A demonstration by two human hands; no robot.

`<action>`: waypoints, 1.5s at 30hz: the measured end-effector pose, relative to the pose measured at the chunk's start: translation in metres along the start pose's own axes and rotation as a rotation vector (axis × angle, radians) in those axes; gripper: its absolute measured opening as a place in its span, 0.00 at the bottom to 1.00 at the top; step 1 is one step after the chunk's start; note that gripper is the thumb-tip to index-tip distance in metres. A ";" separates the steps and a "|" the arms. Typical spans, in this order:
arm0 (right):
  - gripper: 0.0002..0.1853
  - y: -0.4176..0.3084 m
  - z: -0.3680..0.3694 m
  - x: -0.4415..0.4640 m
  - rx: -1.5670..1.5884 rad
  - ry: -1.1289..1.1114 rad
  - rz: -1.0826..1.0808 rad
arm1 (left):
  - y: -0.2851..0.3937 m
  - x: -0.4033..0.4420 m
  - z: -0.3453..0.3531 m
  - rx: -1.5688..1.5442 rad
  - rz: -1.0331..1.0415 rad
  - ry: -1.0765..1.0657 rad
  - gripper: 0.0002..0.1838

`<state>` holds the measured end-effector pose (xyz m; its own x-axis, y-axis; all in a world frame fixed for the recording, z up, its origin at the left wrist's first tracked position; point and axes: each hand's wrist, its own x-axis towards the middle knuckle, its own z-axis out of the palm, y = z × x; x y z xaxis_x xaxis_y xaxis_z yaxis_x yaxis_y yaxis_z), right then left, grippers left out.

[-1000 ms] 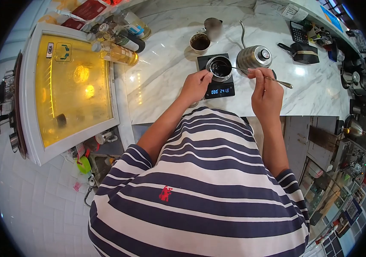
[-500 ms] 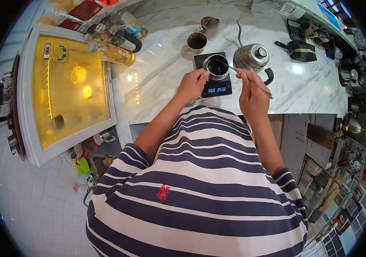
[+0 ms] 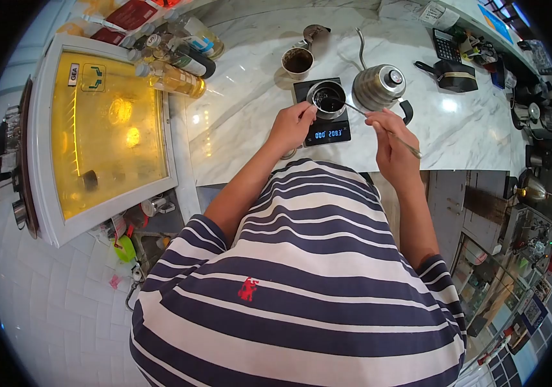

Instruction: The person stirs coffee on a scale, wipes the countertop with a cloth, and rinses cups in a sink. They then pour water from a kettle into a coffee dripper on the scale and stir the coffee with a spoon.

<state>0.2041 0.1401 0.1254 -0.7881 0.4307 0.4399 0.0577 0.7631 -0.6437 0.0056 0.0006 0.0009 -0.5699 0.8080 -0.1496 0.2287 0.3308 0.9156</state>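
Observation:
On the marble counter, a cup of dark liquid stands on a black digital scale with lit blue digits. My left hand is closed at the cup's left side, thumb and finger pinching its edge. In my right hand is a long thin metal spoon, gripped mid-handle. One end of it reaches down into the cup, and the other sticks out past my hand at lower right. A steel gooseneck kettle stands just right of the scale.
Behind the scale sits a portafilter with dark grounds. Several bottles crowd the left by a yellow-lit glass door. Far right on the counter are a black brush-like tool and a calculator.
My right hand has shifted slightly right, the spoon moving with it inside the cup. The scale's reading has dropped from about 253 to about 208. My left hand stays at the cup.

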 end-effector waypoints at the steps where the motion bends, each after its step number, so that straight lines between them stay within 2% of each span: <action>1: 0.04 0.001 0.001 0.002 -0.018 -0.011 -0.012 | 0.000 0.000 0.000 0.004 0.002 -0.008 0.19; 6: 0.04 -0.006 -0.014 -0.001 0.030 -0.036 -0.011 | 0.007 -0.001 -0.005 0.042 -0.086 -0.087 0.20; 14: 0.03 0.001 -0.005 0.008 0.034 -0.072 -0.027 | 0.008 0.002 -0.006 0.034 -0.079 -0.090 0.20; 23: 0.04 0.009 -0.002 0.019 0.018 0.048 0.046 | 0.006 0.003 -0.011 0.013 -0.122 -0.129 0.20; 26: 0.03 0.016 0.007 0.020 -0.042 0.048 -0.039 | 0.004 0.005 -0.011 0.015 -0.136 -0.157 0.20; 29: 0.03 0.011 0.007 0.013 -0.021 -0.026 -0.036 | 0.005 0.007 -0.013 0.008 -0.122 -0.156 0.20; 32: 0.02 0.007 0.005 0.005 -0.014 0.006 -0.025 | 0.006 0.005 -0.014 0.002 -0.133 -0.153 0.20; 38: 0.04 0.011 0.012 0.001 -0.002 0.201 0.028 | 0.001 0.006 -0.009 -0.015 -0.080 -0.128 0.20; 41: 0.07 0.006 0.015 0.003 0.038 0.214 0.212 | -0.005 0.006 -0.008 -0.018 -0.065 -0.118 0.20; 45: 0.09 0.007 0.022 0.010 0.039 0.185 0.336 | 0.005 0.004 -0.011 0.009 -0.107 -0.123 0.20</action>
<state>0.1831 0.1393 0.1122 -0.6052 0.7358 0.3039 0.2676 0.5476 -0.7928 -0.0043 -0.0002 0.0096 -0.4909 0.8211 -0.2912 0.1791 0.4222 0.8886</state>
